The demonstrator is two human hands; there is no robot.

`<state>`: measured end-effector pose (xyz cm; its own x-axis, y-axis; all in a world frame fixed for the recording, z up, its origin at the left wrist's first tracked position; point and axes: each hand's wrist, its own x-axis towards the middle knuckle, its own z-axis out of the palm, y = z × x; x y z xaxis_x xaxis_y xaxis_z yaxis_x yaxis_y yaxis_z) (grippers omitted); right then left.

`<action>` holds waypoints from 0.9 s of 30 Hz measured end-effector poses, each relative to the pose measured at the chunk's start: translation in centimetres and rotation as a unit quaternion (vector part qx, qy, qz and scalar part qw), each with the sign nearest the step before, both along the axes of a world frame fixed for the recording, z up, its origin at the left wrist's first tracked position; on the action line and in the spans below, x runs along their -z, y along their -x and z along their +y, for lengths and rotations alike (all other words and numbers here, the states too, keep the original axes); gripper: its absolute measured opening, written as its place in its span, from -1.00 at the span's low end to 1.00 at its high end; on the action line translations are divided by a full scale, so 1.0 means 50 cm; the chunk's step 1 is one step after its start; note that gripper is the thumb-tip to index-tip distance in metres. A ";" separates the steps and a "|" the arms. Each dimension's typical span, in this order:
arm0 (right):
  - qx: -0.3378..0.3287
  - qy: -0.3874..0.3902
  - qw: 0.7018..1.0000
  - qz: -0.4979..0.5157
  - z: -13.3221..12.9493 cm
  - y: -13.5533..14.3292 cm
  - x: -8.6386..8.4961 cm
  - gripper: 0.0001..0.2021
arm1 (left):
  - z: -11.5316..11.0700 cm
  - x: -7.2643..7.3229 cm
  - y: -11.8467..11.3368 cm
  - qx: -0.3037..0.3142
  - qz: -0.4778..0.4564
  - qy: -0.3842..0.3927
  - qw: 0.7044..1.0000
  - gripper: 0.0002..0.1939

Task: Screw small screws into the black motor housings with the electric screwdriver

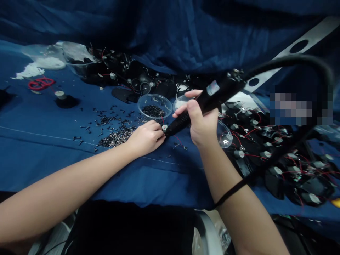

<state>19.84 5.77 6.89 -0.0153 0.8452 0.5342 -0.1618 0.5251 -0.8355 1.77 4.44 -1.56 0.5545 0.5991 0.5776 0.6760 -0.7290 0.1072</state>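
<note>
My right hand (203, 124) is wrapped round a black electric screwdriver (209, 97), which tilts down to the left. A thick black cable (287, 62) leaves its upper end and loops back across my right forearm. My left hand (150, 138) is closed, fingertips pinching a small dark part at the screwdriver's tip. A white cylinder (164, 127) with a red wire shows there; my fingers and the tool hide most of the part. Beside my left hand lies a heap of small black screws (117, 136), with more scattered behind it.
A clear round tub (139, 106) with small screws stands behind my left hand. Many black pieces with white cylinders and red wires (268, 154) crowd the right. A red wire coil (41, 83) and a black piece with a white cylinder (66, 101) lie left.
</note>
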 end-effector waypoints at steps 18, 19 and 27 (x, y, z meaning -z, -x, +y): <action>-0.224 0.022 0.974 -0.036 0.028 -0.011 -0.003 -0.46 | 0.026 -0.002 0.022 0.051 -0.080 0.071 0.993 -0.85; -0.217 0.024 0.975 -0.037 0.027 -0.012 -0.003 -0.45 | 0.027 -0.002 0.021 0.051 -0.082 0.069 0.993 -0.84; -0.208 0.037 0.977 -0.027 0.027 -0.020 -0.005 -0.49 | 0.024 -0.012 0.018 0.046 -0.034 0.069 0.996 -0.81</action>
